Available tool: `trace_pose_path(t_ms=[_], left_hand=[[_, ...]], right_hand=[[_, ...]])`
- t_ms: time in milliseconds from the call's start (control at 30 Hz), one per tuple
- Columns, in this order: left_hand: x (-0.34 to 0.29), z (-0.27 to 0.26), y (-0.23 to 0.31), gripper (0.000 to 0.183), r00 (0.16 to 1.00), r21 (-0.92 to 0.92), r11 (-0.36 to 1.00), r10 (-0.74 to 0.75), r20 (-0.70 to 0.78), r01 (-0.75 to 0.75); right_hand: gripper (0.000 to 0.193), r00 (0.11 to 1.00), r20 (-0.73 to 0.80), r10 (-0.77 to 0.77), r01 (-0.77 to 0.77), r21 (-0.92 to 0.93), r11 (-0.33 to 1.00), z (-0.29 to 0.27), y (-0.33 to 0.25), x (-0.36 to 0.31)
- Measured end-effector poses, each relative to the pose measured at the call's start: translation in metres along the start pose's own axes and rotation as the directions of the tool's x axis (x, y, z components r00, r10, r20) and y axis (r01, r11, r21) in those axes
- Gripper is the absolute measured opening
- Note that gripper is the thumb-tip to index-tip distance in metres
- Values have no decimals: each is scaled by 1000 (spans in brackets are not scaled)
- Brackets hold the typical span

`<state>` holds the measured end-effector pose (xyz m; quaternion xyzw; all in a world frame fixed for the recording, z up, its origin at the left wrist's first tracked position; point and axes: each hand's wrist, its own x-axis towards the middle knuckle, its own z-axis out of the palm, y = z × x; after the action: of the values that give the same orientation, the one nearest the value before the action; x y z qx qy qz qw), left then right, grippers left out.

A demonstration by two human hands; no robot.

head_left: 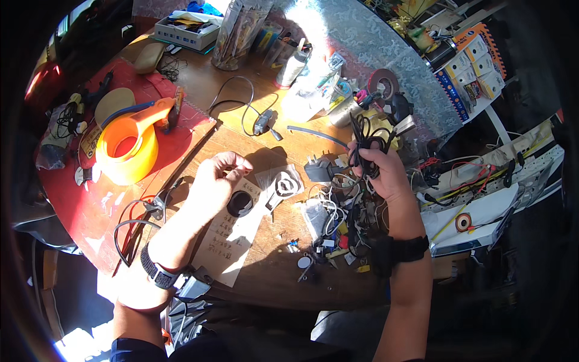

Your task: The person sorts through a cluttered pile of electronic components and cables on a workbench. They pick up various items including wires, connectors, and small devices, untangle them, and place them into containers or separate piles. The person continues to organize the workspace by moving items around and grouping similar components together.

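Note:
My right hand (389, 172) grips a coiled bundle of black cable (365, 136), raised above the right part of the table. My left hand (211, 187) is over the table's middle with its fingers curled and the thumb near the index finger. What it may hold is too small to tell. Under and beside it lies a long sheet of handwritten paper (226, 256) with a black round piece (240, 204) on it. Between the hands are a clear bag with a white ring-shaped part (283, 185) and a black plug adapter (321, 169).
Cables and small parts heap up in a tangle (341, 220) below my right hand. An orange-yellow jug (128, 155) stands on a red mat (78, 199) at left. Farther back are a cord with a small dark plug (263, 122), a jar of tools (238, 36) and a grey box (187, 33).

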<state>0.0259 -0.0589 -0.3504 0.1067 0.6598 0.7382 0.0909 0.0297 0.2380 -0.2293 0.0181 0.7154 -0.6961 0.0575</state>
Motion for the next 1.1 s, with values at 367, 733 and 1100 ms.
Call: trace_pose_path(t_ms=[367, 733, 1100], left_hand=[[3, -2, -3, 10, 999, 122, 992, 6, 47, -11], [5, -4, -10, 11, 999, 1, 1000, 1, 50, -1], [6, -4, -13, 9, 996, 57, 998, -20, 92, 15]], right_hand=[[36, 983, 97, -155, 145, 103, 984, -36, -32, -64], [29, 979, -129, -159, 159, -11, 987, -60, -58, -112], [24, 902, -366, -230, 91, -359, 929, -98, -71, -151]])
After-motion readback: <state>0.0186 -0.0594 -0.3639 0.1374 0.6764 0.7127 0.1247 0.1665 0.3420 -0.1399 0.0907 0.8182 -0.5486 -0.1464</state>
